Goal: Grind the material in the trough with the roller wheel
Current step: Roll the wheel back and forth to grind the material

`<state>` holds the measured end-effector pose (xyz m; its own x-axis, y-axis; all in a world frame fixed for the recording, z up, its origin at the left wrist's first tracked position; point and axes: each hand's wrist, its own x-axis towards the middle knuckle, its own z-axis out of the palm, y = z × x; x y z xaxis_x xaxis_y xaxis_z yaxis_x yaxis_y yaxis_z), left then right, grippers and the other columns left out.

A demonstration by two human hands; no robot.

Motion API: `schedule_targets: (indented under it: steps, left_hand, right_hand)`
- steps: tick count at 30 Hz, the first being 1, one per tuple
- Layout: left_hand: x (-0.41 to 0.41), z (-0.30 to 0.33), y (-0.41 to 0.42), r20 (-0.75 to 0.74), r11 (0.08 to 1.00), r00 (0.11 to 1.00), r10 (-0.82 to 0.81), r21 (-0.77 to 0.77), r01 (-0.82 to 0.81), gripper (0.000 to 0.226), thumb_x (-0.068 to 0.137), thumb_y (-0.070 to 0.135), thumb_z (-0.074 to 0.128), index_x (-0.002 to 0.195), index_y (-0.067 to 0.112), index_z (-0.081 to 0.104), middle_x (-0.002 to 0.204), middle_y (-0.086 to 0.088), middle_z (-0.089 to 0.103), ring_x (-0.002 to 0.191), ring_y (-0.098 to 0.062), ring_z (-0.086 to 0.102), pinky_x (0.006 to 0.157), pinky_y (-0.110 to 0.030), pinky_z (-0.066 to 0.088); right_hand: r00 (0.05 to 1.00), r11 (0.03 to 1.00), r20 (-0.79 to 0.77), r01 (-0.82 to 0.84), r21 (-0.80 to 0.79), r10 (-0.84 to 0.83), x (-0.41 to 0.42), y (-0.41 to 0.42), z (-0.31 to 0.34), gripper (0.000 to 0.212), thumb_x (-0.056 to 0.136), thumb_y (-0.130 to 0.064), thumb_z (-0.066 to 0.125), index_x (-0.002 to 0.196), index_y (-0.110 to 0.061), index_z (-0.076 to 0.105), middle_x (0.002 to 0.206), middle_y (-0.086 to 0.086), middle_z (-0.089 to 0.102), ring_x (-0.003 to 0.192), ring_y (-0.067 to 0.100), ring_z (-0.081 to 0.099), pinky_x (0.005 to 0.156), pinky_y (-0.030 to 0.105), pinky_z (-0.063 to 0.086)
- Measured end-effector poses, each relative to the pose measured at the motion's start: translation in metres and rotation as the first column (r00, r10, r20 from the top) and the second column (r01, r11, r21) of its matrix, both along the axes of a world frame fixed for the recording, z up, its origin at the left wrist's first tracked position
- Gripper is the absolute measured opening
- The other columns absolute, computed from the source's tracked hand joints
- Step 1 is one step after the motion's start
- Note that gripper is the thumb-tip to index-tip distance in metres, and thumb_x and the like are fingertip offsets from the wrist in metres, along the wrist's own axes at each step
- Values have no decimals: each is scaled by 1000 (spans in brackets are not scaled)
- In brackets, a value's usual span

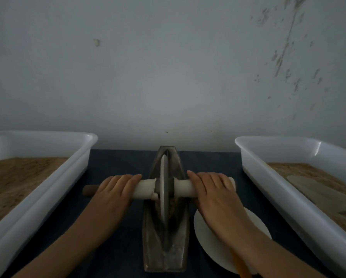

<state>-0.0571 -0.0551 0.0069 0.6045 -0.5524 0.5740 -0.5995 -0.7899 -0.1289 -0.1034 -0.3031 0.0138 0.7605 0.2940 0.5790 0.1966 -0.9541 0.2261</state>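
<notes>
roller wheel (163, 187) in trough (166, 233) | between left hand (114, 189), right hand (212, 189)

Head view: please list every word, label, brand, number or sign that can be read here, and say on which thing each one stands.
None: no text can be read in this view.
The two white tubs, the metal trough, the roller wheel, its wrapped handle, the white plate and the wall bear no writing.
The marks on the wall are stains, not letters.
</notes>
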Motion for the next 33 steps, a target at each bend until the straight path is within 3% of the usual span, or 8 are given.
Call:
schedule_targets:
  steps: [3,6,11,16,19,22,27,33]
  left_hand:
    - [15,3,-8,-16,1000,1000,21,23,-20,67,51,13,90,111,4,64,105,-11,66,91,-26,67,80,-41,53]
    - [35,7,-19,-5,997,998,64,38,-64,62,50,9,89,107,4,64,99,-12,65,85,-28,66,77,-43,53]
    - [62,16,-33,56,990,990,132,49,-135,52,54,-3,80,103,-1,64,90,-16,63,77,-34,62,73,-45,52]
    - [73,18,-41,14,977,981,194,84,-194,45,87,13,51,131,11,43,121,-9,49,109,-27,47,96,-37,32]
    - [59,16,-36,-28,982,984,178,73,-175,47,79,15,64,124,10,51,114,-9,55,101,-26,52,91,-38,38]
    - [37,14,-26,-8,994,995,95,46,-94,53,53,12,85,101,9,63,90,-7,62,76,-23,61,70,-37,50]
    - [16,18,-16,-158,986,981,116,134,-95,38,88,34,52,122,29,35,117,11,44,104,-9,46,90,-24,33]
    - [19,37,-3,-414,973,909,37,222,62,27,92,38,46,108,38,24,108,18,39,94,-1,39,80,-22,26]
  right_hand:
    - [997,999,-69,39,35,-37,21,-5,1,72,45,-31,89,111,-14,64,99,4,66,86,21,65,78,36,52]
    - [993,998,-118,26,65,-18,47,-10,-2,57,75,-26,71,127,-16,49,120,4,55,107,23,52,95,36,36]
    - [997,994,-52,63,85,-59,79,-12,1,35,84,-14,59,118,-10,55,110,9,58,98,27,53,85,36,36]
    - [994,991,-85,76,111,-67,83,-15,3,26,86,-14,56,112,-10,54,106,8,59,95,26,53,81,34,33]
    - [994,990,-108,36,135,-22,68,-14,2,28,80,-17,65,106,-11,58,100,8,61,89,25,56,79,34,37]
    - [990,994,-138,10,110,5,48,-11,6,32,82,-23,63,113,-15,55,108,4,59,95,22,53,84,33,36]
    - [965,992,-259,-11,124,43,17,-4,20,34,88,-34,53,120,-25,45,116,-6,51,104,14,47,85,28,29]
    - [897,995,-431,-81,53,96,4,-10,42,21,89,-30,49,107,-25,42,106,-4,52,96,15,48,70,31,24]
